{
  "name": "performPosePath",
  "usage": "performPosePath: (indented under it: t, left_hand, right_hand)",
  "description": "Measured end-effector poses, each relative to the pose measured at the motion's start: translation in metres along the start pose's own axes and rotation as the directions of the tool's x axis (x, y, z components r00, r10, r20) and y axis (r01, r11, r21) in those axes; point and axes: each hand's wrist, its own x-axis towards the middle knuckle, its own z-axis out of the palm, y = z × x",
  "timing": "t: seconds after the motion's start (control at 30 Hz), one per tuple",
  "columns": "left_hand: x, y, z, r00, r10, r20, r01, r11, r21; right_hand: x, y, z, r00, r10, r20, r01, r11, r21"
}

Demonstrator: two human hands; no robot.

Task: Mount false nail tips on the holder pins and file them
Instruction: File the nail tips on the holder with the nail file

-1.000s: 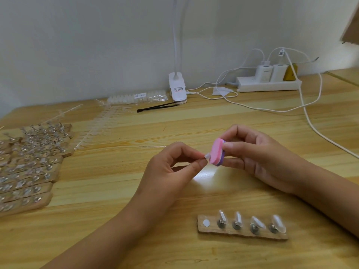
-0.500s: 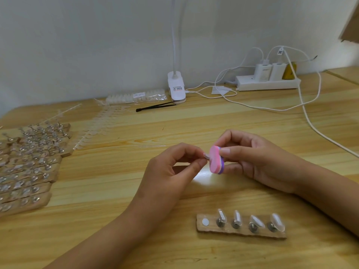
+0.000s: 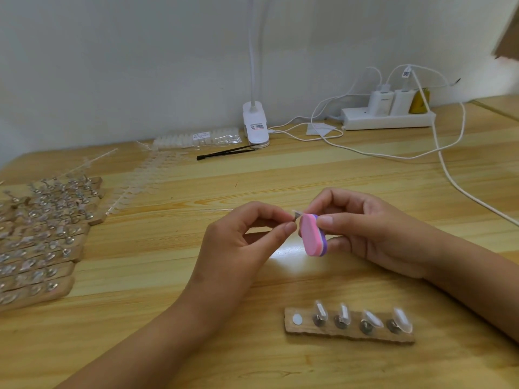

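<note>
1. Since a second ago my right hand (image 3: 373, 231) has drawn the pink-and-purple buffer block (image 3: 310, 237) downward. The nail tip (image 3: 296, 213) now shows at its upper end.
2. My right thumb and fingers clasp the block.
3. My left hand (image 3: 238, 242) pinches the tip between thumb and forefinger, above mid-bench (image 3: 168, 262).
4. The holder strip (image 3: 348, 331), with four tips mounted, lies toward the near edge.
5. The lamp clip (image 3: 255, 124) stands at the far edge; its label print is too small to read.

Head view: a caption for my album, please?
Left hand pinches a nail tip; right hand holds a pink file block against it.
</note>
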Motion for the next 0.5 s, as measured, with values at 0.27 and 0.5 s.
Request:
performPosePath:
  t: [0.27, 0.5]
  left_hand:
    - [0.0001, -0.0032, -0.0024, 0.999, -0.018, 0.048, 0.02, 0.999, -0.042]
    - [-0.0009, -0.0022, -0.0006, 0.993, 0.065, 0.096, -0.07, 0.996, 0.051]
  right_hand:
    - [-0.0002, -0.0009, -0.0003, 0.996, 0.065, 0.054, -0.067, 0.997, 0.031]
    - [-0.001, -0.0015, -0.0023, 0.993, 0.085, 0.085, -0.092, 0.993, 0.075]
